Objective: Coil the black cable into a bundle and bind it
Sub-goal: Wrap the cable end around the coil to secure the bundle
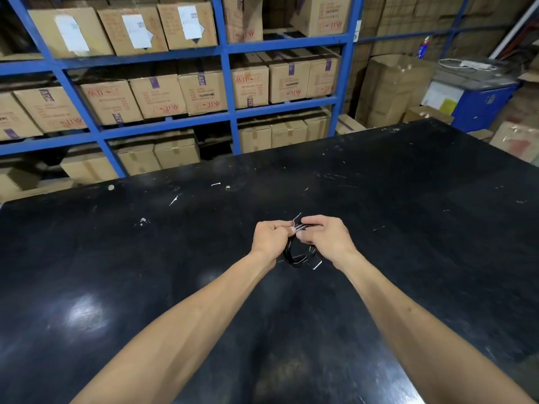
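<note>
Both forearms are stretched out over the black table point(408, 199), and the cable point(296, 258) is held between the hands, above the tabletop. The left hand point(269, 239) is closed around the top of the coiled loops; the right hand point(326, 237) is pinched shut on what looks like a thin tie point(297, 216), whose pale end sticks up between the thumbs. The loops hang down below the hands, with a plug point(316, 263) at the bottom. If the left grip is eased while the tie is being twisted, the loops could spring apart. A tie caught on only some strands would likely leave a loose bundle.
</note>
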{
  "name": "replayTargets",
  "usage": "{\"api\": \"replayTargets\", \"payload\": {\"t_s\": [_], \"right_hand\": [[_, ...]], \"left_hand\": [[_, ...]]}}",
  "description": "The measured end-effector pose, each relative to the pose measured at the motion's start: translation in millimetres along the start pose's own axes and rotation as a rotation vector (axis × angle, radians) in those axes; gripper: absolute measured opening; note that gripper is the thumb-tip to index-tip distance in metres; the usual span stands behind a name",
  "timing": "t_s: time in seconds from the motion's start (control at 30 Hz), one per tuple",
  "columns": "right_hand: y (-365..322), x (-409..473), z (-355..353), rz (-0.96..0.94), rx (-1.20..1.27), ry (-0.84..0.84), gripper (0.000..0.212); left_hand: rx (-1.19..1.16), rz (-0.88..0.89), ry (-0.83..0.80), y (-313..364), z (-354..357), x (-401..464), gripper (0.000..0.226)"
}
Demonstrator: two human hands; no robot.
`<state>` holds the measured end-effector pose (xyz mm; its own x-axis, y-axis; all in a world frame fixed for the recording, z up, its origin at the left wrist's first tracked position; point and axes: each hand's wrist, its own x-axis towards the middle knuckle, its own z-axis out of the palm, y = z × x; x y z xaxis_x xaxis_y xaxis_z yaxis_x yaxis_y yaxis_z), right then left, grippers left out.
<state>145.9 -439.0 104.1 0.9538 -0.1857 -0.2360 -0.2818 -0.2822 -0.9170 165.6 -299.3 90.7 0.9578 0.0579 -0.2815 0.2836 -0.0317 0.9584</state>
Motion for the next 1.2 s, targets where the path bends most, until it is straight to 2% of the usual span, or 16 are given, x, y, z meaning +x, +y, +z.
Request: {"api": "replayTargets", "payload": {"t_s": [0.03,0.1,0.13,0.2,0.23,0.3,0.43,0.5,0.6,0.67,0.8,0.9,1.0,1.1,1.2], "right_hand": [[-2.4,-1.9,-4.5,-0.057,-0.122,-0.048,0.04],[-5.2,-2.1,-10.2,-0.216,-0.389,-0.079,0.029],[-6.1,-2.3,-12.8,-0.331,-0.575,-0.077,0.022],[-5.7,-4.5,-14.3,-0.588,-0.949,-0.057,0.02],[-0.8,-3.1,-14.2,-0.723,-1.061,-0.024,0.018],[7.4,-1.7,-17.0,-0.851,-1.136,0.019,0.013],[13.3,1.3,-24.2,-0.917,-1.154,-0.014,0.01],[11.4,-3.1,-25.7,-0.859,-1.068,-0.01,0.013],[2.2,-12.9,-27.7,-0.591,-0.812,0.053,0.018],[-3.2,-14.4,-28.1,-0.496,-0.701,0.107,0.016],[-9.0,-13.4,-24.8,-0.485,-0.658,0.153,0.015],[-11.9,-12.2,-23.4,-0.504,-0.678,0.151,0.015],[-19.4,-15.0,-26.7,-0.519,-0.719,0.075,0.011],[-26.6,-16.6,-34.2,-0.449,-0.676,-0.034,0.005],[-30.3,-19.5,-36.9,-0.361,-0.544,-0.101,0.03]], "left_hand": [[0.008,0.004,0.001,1.0,-0.9,0.5,0.017],[0.036,0.01,-0.022,2.6,-1.2,1.2,0.018],[0.049,0.012,-0.047,2.3,-0.4,1.4,0.017],[0.075,0.004,-0.081,1.4,2.0,0.8,0.02],[0.092,-0.002,-0.083,1.3,2.9,0.4,0.021],[0.143,0.009,-0.088,1.3,2.6,-0.6,0.021],[0.136,-0.013,-0.169,-1.7,-1.9,-6.4,0.025],[0.09,-0.027,-0.18,-3.2,-2.7,-7.3,0.024],[0.081,-0.011,-0.193,1.8,-3.5,-7.1,0.019],[0.107,0.013,-0.231,11.2,-6.6,-7.9,0.019],[0.207,0.069,-0.272,25.0,-13.9,-6.2,0.021],[0.344,0.177,-0.327,33.9,-18.6,-9.3,0.012],[0.47,0.267,-0.411,41.3,-22.7,-10.0,0.01],[0.512,0.279,-0.415,40.7,-26.2,-5.0,0.012],[0.411,0.208,-0.407,35.0,-26.3,-4.3,0.003]]}}
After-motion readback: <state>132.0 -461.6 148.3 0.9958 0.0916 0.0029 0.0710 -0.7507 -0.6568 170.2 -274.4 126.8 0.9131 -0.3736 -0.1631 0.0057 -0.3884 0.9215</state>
